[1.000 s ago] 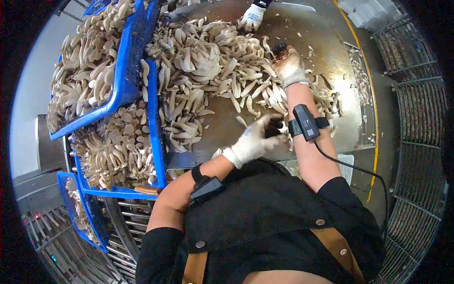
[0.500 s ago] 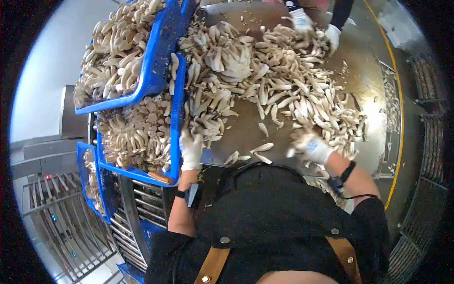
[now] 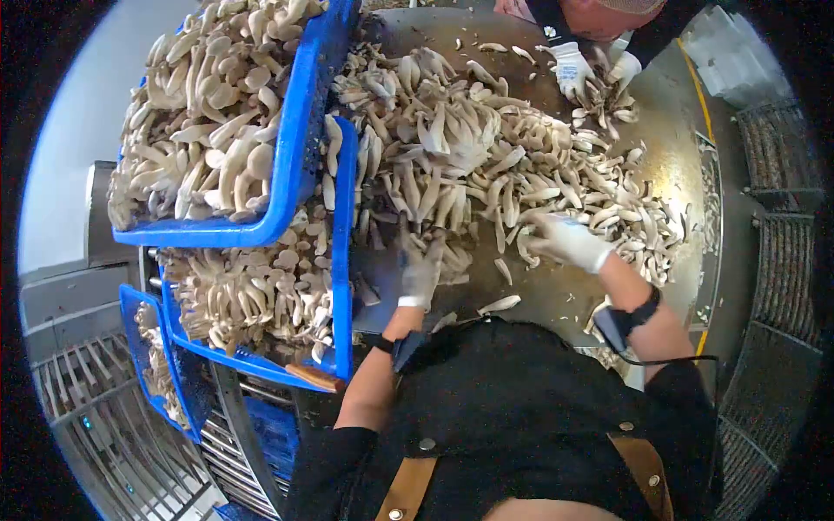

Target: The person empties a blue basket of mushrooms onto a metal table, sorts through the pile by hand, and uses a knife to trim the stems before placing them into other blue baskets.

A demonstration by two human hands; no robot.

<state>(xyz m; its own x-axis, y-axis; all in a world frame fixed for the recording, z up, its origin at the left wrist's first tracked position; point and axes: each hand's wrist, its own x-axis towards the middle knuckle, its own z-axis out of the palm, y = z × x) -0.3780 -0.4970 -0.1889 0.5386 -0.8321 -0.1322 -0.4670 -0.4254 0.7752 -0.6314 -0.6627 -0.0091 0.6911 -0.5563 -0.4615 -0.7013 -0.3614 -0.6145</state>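
A broad heap of pale mushrooms covers much of the metal table. My left hand, in a white glove, is at the heap's near left edge against a mushroom clump; its fingers are blurred and partly lost among the stems. My right hand, also gloved, reaches into the near middle of the heap with its fingers bent around mushrooms. A single loose mushroom lies on the metal between my hands and my apron.
Stacked blue crates full of mushrooms stand at the left, a brown-handled tool on the lower one's rim. Across the table, a co-worker's gloved hands hold a clump. Metal racks line the right.
My left hand has moved right, away from the crate edge. My right hand has shifted slightly up into the heap. The co-worker's hands now hold a clump apart from the heap.
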